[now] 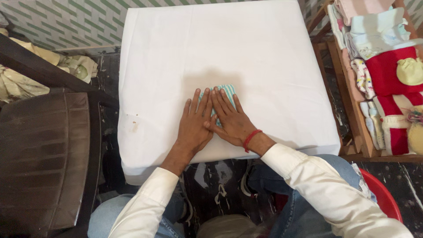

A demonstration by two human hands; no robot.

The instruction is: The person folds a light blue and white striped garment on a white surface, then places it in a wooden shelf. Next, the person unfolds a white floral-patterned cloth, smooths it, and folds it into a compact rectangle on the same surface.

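Both hands are lying flat, palms down, on a small folded cloth with teal and white stripes, which is sitting near the front middle of the table. The left hand is spreading its fingers wide open over the cloth's left part and the white cover beside it, gripping nothing. The right hand is likewise lying open with its fingers stretched across the cloth, pressing rather than holding; its thumb side is touching the left hand, so the two are sitting just beside each other. Only the far edge of the striped cloth is showing beyond the fingertips. A red thread band is circling the right wrist, and both arms are wearing cream long sleeves.

The table is wearing a plain white sheet, with a few small brownish spots marking it near the left front corner. A dark brown plastic chair is standing to the left of the table. To the right, a wooden rack is holding stacked baby clothes in red, white, pale blue and yellow. A red tub is showing at the lower right, beside the person's knee in blue jeans.
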